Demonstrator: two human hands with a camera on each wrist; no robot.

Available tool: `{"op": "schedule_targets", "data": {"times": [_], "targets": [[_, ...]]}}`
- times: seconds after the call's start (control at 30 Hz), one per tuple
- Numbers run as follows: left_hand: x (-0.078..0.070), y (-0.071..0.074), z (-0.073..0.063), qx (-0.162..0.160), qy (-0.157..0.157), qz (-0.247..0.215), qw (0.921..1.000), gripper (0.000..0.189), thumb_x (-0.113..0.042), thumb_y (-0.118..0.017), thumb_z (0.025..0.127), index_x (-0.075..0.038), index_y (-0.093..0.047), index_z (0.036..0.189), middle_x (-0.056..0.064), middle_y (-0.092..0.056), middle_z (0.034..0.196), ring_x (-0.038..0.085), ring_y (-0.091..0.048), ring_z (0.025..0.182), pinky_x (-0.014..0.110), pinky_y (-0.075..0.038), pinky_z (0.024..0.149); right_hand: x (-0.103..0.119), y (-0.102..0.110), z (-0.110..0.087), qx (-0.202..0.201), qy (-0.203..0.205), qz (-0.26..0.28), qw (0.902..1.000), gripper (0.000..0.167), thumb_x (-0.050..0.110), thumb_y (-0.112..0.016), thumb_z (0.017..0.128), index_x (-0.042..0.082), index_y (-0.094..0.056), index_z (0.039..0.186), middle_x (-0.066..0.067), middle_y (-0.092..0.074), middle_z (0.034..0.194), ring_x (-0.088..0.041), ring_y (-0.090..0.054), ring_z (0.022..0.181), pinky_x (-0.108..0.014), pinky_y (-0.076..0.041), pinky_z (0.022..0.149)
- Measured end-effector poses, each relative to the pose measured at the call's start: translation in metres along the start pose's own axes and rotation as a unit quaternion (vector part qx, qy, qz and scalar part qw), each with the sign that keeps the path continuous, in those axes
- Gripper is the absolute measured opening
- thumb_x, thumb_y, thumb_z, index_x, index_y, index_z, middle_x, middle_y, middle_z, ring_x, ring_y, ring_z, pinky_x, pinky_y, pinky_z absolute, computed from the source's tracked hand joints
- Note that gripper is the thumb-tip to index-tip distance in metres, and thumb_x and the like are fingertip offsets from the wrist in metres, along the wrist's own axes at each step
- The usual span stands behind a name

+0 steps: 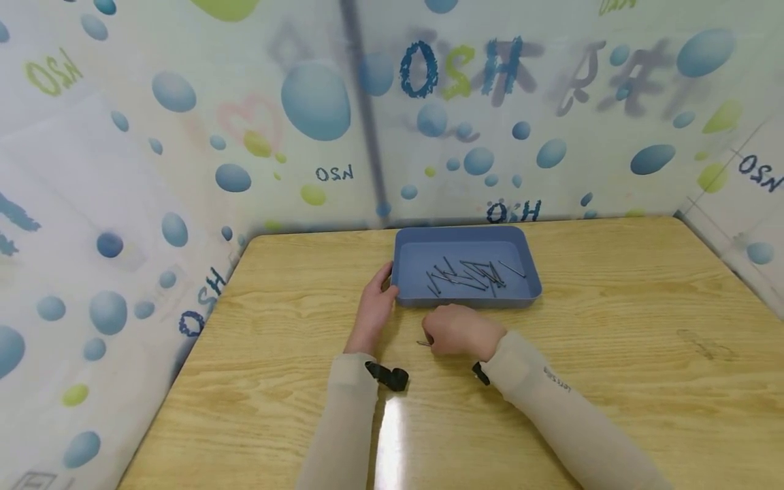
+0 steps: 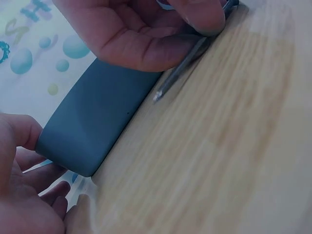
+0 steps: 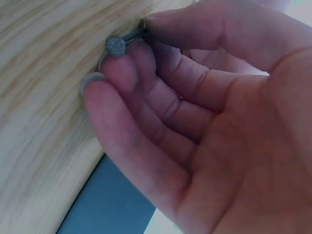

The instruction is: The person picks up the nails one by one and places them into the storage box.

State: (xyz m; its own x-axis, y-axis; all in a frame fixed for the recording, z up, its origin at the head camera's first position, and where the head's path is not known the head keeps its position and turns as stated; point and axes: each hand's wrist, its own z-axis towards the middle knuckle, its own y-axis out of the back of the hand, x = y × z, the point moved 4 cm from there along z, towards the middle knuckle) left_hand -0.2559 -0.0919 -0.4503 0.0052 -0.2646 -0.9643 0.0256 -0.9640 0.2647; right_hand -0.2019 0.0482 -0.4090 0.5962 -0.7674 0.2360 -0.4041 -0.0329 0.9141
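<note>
A blue rectangular tray (image 1: 468,303) stands on the table, with several grey nails (image 1: 456,278) strewn over its bottom. My left hand (image 1: 376,309) grips the tray's near left corner, its thumb and fingers on two sides of it. In front of the tray, my right hand (image 1: 462,331) pinches a single nail (image 2: 170,82) between thumb and fingertips. That nail lies low along the wooden surface, its pointed end toward the left. The right wrist view shows its ridged round head (image 3: 116,46) poking out past the fingers; the middle of its shank is covered.
The wooden table (image 1: 294,299) spreads out on both sides of the tray. Behind it hangs a printed sheet (image 1: 380,143) with blue and green spots and letters. Each sleeve carries a black wrist mount (image 1: 388,376) near the cuff.
</note>
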Motion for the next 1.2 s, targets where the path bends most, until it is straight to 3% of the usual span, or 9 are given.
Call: {"op": "schedule_targets", "data": {"times": [0.37,0.5,0.67,1.2], "targets": [[0.0026,-0.0005,-0.0011,0.012,0.009,-0.017,0.9997,0.052,-0.008,-0.043,0.089,-0.020,-0.034,0.139,-0.007,-0.035,0.138,0.009,-0.025,0.128,0.034,-0.026,0.099,-0.0021,-0.0005,-0.0001,-0.015,0.004,0.000,0.9999,0.013,0.018,-0.059,0.079,0.023,-0.057,0.067,0.010,-0.052,0.061,-0.009,-0.048,0.053,-0.028,-0.040,0.053],[0.0027,-0.0009,-0.0010,0.010,0.009,-0.016,0.9998,0.052,-0.008,-0.043,0.089,-0.020,-0.034,0.139,-0.007,-0.035,0.138,0.010,-0.025,0.128,0.034,-0.026,0.100,-0.0024,0.0015,0.0005,-0.015,0.009,0.001,0.9998,0.008,0.014,-0.060,0.078,0.022,-0.064,0.079,0.010,-0.059,0.074,-0.009,-0.054,0.065,-0.028,-0.044,0.061],[0.0029,-0.0013,-0.0013,0.005,0.011,-0.012,0.9999,0.053,-0.008,-0.043,0.088,-0.019,-0.034,0.139,-0.007,-0.036,0.138,0.010,-0.025,0.128,0.035,-0.026,0.100,0.0010,0.0028,0.0014,-0.018,0.031,0.000,0.9994,0.024,0.011,-0.062,0.078,0.020,-0.066,0.100,0.008,-0.063,0.093,-0.010,-0.058,0.081,-0.028,-0.046,0.072],[0.0011,0.0014,-0.0003,0.009,-0.006,-0.011,0.9999,0.052,-0.008,-0.043,0.088,-0.018,-0.034,0.139,-0.006,-0.035,0.138,0.012,-0.025,0.129,0.037,-0.025,0.101,0.0030,0.0063,0.0003,-0.019,0.075,0.050,0.9958,0.044,0.001,-0.059,0.079,0.018,-0.057,0.120,0.005,-0.059,0.082,-0.007,-0.051,0.071,-0.025,-0.043,0.066]]}}
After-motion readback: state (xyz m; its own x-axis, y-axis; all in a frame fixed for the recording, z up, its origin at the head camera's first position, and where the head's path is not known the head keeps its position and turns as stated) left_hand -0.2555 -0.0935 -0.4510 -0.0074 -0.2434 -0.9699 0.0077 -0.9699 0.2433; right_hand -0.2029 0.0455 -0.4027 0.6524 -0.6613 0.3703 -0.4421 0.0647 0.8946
